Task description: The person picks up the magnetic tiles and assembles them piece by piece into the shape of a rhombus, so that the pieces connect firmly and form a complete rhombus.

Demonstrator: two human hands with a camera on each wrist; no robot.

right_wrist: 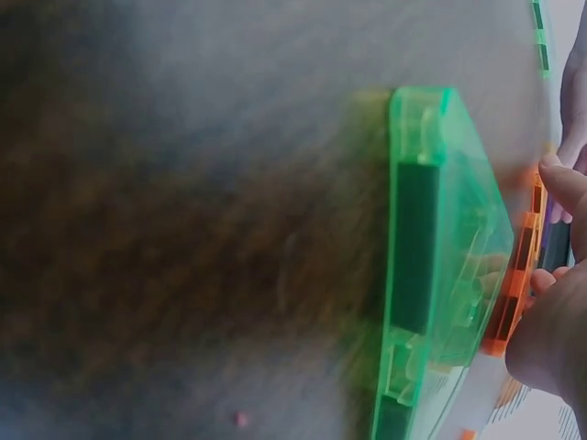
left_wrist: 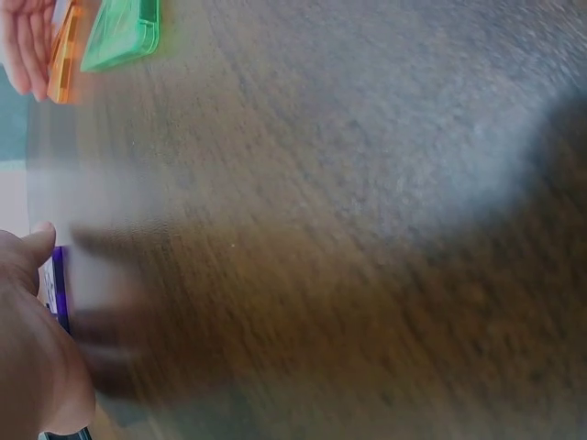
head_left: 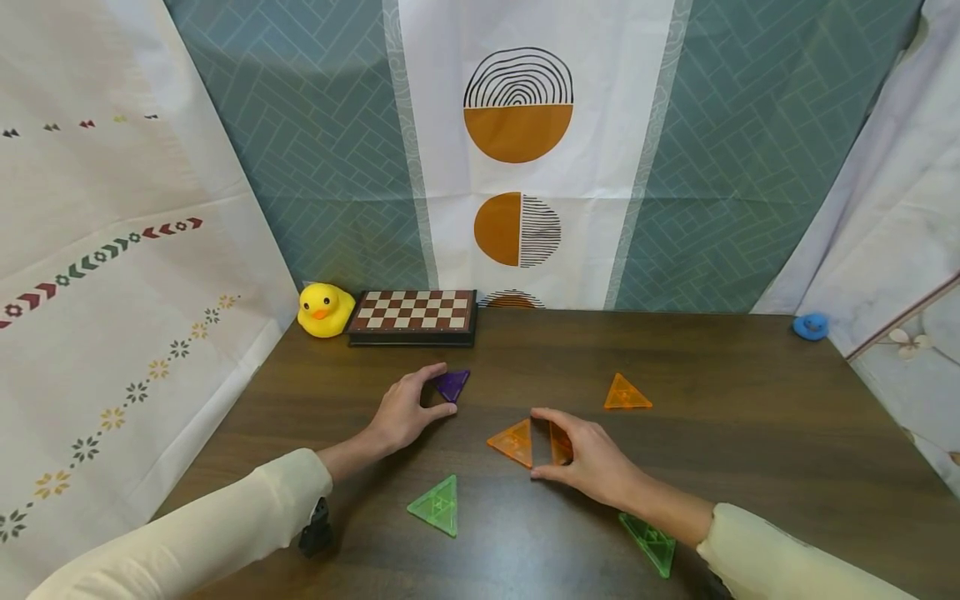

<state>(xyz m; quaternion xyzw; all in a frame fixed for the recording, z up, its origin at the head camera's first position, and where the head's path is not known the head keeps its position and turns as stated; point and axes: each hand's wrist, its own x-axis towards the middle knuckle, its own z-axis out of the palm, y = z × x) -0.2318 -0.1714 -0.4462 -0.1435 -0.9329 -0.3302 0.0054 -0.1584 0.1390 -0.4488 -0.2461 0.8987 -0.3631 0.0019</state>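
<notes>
My left hand (head_left: pixel 405 412) pinches the purple triangle (head_left: pixel 452 384) between thumb and fingers; the tile lies flat on the table (head_left: pixel 750 433), at about 1 o'clock from the hand. The left wrist view shows only a sliver of purple beside my thumb, with heavy blur.

My right hand (head_left: pixel 592 457) grips an orange triangle (head_left: pixel 559 442), thumb at its near corner and index finger over its top, holding the tile tilted up on edge. A second orange triangle (head_left: pixel 513 442) lies at 9 o'clock from that hand, its edge meeting the held tile. In the right wrist view the fingertips (right_wrist: pixel 567 183) rest against the orange edge.

Outward from the hands: one green triangle (head_left: pixel 437 505) lies flat at 6 o'clock from the orange pair, well apart from it. Another green triangle (head_left: pixel 649 542) lies just beside my right wrist, at 5 o'clock from the hand. A third orange triangle (head_left: pixel 626 392) lies alone at 1 o'clock from the right hand.

At the table's far edge, at 12 o'clock from the left hand, a chessboard (head_left: pixel 413 316) lies flat, a yellow duck (head_left: pixel 324 310) just beside its left end. A small blue object (head_left: pixel 811 326) sits at the far right corner.
</notes>
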